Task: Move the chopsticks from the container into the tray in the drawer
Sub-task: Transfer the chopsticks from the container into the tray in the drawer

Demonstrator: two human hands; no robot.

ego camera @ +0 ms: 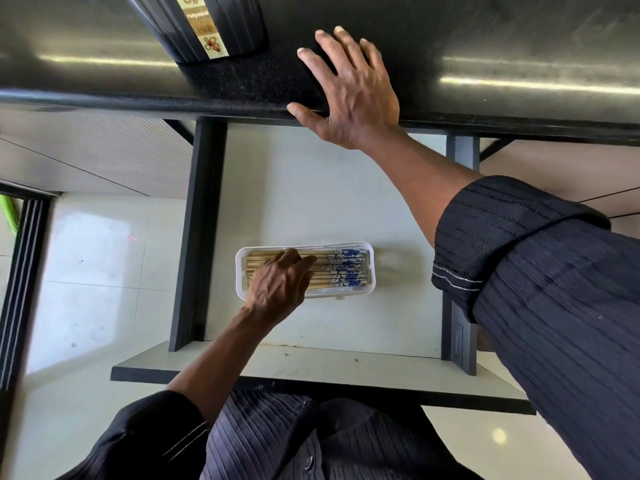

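Resting left hand (277,282) fingers on bamboo chopsticks with blue-patterned ends (332,270), lying left-right in white plastic tray (370,271) inside drawer (311,195); grasp unclear. Right hand (349,95) flat, released, on dark countertop (485,36).

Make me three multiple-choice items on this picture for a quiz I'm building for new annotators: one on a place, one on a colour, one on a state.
1. Where does the right hand rest?
A. on the dark counter
B. in the tray
C. on the floor

2. What colour is the pattern on the chopsticks' ends?
A. red
B. blue
C. green

3. What state is the drawer in?
A. shut
B. taken out
C. pulled open

Answers:
1 A, its palm lies flat at the counter's edge.
2 B, blue marks on white show at the right ends.
3 C, its white floor and the white tray lie exposed, with the left hand on the chopsticks.
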